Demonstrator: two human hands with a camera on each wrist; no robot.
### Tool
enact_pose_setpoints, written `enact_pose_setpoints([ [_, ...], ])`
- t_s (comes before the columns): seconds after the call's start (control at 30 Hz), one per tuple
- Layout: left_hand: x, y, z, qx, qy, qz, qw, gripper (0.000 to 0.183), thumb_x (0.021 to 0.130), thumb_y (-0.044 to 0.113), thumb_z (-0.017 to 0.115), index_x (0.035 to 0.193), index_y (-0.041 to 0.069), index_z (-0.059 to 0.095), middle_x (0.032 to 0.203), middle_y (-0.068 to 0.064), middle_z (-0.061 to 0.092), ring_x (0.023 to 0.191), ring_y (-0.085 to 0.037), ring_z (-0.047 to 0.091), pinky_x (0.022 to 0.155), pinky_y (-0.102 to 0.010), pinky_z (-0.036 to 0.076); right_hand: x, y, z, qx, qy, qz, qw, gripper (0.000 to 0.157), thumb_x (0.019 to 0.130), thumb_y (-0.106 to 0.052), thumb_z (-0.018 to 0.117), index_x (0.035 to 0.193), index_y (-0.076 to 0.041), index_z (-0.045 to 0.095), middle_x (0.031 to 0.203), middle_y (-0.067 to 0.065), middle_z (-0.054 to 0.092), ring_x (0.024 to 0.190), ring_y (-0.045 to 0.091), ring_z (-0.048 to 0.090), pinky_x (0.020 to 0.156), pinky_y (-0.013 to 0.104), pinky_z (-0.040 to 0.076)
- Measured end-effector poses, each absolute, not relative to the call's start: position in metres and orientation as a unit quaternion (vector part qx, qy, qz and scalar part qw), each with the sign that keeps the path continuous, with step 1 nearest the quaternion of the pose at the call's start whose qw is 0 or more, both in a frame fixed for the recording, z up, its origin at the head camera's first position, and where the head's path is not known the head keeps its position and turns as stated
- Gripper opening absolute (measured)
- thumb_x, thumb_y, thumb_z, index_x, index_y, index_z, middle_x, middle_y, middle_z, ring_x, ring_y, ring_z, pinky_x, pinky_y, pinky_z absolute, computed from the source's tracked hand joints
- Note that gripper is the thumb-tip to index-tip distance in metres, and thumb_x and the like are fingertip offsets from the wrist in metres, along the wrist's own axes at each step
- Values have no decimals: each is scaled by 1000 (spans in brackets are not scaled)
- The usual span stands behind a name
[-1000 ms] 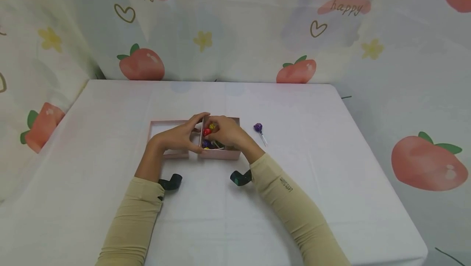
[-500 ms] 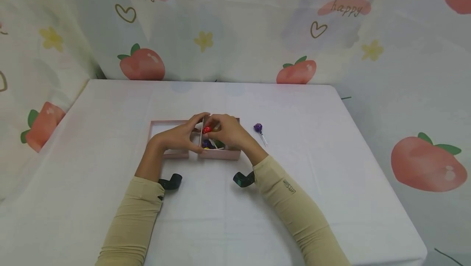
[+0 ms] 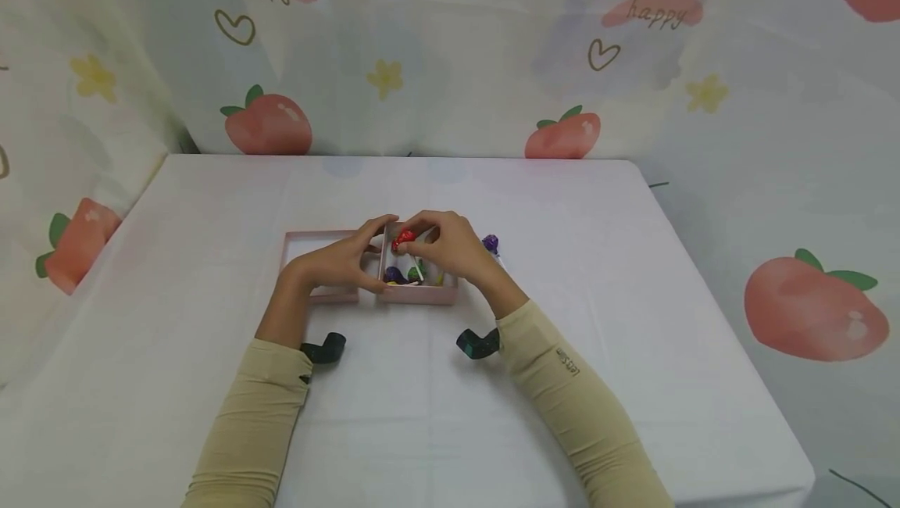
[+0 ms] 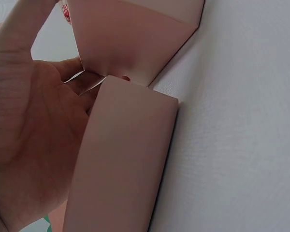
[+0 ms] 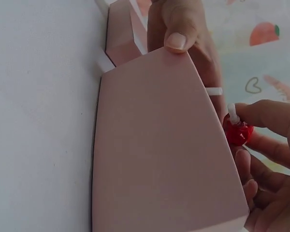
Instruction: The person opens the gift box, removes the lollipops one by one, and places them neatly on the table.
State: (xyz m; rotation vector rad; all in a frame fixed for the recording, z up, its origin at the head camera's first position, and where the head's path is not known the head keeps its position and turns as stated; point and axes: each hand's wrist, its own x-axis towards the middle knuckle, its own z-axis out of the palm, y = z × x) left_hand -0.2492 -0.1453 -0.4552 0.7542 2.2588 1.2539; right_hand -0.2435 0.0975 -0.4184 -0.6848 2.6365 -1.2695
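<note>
Head view: The left hand (image 3: pixel 334 264) spans the left side of the pink box (image 3: pixel 418 295), its thumb at the near corner and its fingers at the far corner. This grip is wide and holds the box. The right hand (image 3: pixel 453 246) is above the box. Its grip is narrow and holds the red lollipop (image 3: pixel 404 238) between thumb and fingers. Inside the box lie a dark blue lollipop (image 3: pixel 395 275) and a green lollipop (image 3: pixel 416 273). A second box (image 3: pixel 336 298), also pink, is just beside the first, on its left, partly under the left hand. A purple lollipop (image 3: pixel 490 243) lies on the white tabletop (image 3: pixel 394 414), right of the box and partly behind the right hand.

Left wrist view: The palm faces the two boxes, which stand close together on the tabletop. Fingers extend behind them; the fingertips are hidden. A small red patch shows at the top edge, too little to identify.

Right wrist view: The left thumb (image 5: pixel 176 41) rests on the upper corner of the pink box. The red lollipop is just beyond the box rim, in the right grip. A white stick end (image 5: pixel 213 91) projects past the rim.
</note>
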Motion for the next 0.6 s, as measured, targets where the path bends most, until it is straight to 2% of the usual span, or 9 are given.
enact_pose_setpoints([
  [0.17,-249,-144,-455,270,822,453,218,121,77,32,94,166,22,12,168,-3,16,151,-33,25,116,-59,26,-242,106,-415,-227,875,-424,61,24,95,-23,78,118,-15,76,107,-5,73,92,18,63,83,36,52],
  [0.6,-250,-142,-457,269,817,459,224,120,77,28,94,166,22,12,165,-5,20,146,-37,35,117,-56,27,-246,137,-417,-203,876,-435,31,23,96,-24,77,118,-17,75,106,-3,71,91,20,61,74,37,50],
])
